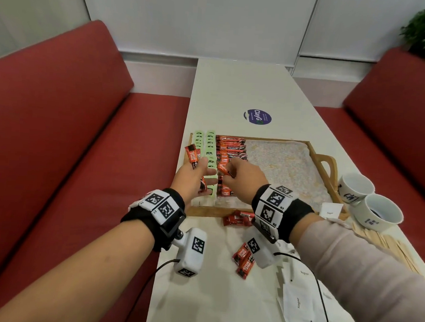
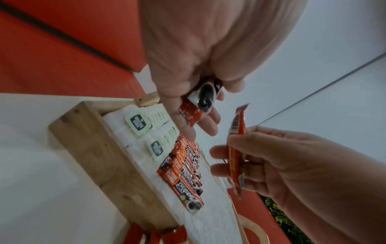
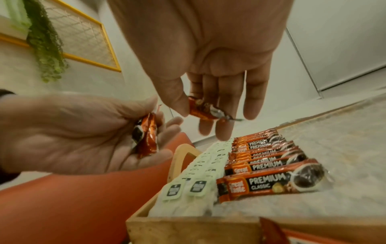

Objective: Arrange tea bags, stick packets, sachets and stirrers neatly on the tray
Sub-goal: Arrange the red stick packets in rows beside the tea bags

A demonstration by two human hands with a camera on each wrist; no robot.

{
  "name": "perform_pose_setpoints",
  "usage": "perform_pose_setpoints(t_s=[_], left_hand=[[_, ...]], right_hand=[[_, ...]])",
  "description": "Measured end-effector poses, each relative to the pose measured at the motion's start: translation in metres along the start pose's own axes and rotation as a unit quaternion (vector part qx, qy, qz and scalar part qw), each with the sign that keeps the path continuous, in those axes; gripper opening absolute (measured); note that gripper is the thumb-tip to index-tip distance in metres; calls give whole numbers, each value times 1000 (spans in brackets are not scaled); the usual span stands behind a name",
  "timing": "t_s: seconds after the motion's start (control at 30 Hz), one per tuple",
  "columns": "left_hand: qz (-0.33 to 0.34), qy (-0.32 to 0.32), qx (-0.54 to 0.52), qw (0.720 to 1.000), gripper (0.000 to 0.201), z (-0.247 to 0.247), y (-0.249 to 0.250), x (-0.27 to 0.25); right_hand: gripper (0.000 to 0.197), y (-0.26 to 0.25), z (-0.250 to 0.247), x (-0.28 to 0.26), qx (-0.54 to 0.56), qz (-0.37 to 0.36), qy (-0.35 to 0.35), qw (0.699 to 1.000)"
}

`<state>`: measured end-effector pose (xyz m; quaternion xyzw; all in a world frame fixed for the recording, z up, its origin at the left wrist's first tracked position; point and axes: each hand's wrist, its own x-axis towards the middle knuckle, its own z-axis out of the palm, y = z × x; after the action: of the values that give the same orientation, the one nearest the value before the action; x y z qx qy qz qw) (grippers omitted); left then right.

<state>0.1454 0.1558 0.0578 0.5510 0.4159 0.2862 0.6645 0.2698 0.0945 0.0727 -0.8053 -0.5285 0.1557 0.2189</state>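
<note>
A wooden tray [image 1: 211,211] with handles sits on the white table. At its left end lie two columns of green-tagged tea bags [image 1: 210,145], with a column of red stick packets [image 1: 230,149] beside them. My left hand [image 1: 206,169] hovers over the tea bags, palm up, holding a small bundle of stick packets [image 1: 192,154] under the thumb. Next to it, my right hand [image 1: 227,169] pinches one stick packet [image 1: 221,168] between thumb and fingers above the red column. The right wrist view shows that packet [image 3: 200,110] and the tray's row [image 3: 267,165].
Loose stick packets [image 1: 239,218] lie in front of the tray, with more [image 1: 244,260] nearer me. White sugar sachets [image 1: 297,305] and wooden stirrers [image 1: 385,243] lie at the front right. Two white cups [image 1: 380,211] stand right of the tray. Red benches flank the table.
</note>
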Motion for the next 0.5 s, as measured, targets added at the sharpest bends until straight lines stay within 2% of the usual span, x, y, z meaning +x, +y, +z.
perform_pose_setpoints(t_s=[0.07, 0.2, 0.4, 0.5], left_hand=[[11, -10, 33, 999, 20, 2, 5, 1], [-1, -15, 78, 997, 10, 4, 7, 8], [10, -16, 137, 990, 16, 3, 3, 18], [15, -4, 157, 988, 17, 3, 2, 22]], right_hand=[[9, 3, -3, 2, -28, -8, -15, 999], [13, 9, -7, 5, -23, -29, -34, 999], [28, 21, -12, 14, 42, 0, -49, 998], [25, 24, -13, 20, 38, 9, -65, 997]])
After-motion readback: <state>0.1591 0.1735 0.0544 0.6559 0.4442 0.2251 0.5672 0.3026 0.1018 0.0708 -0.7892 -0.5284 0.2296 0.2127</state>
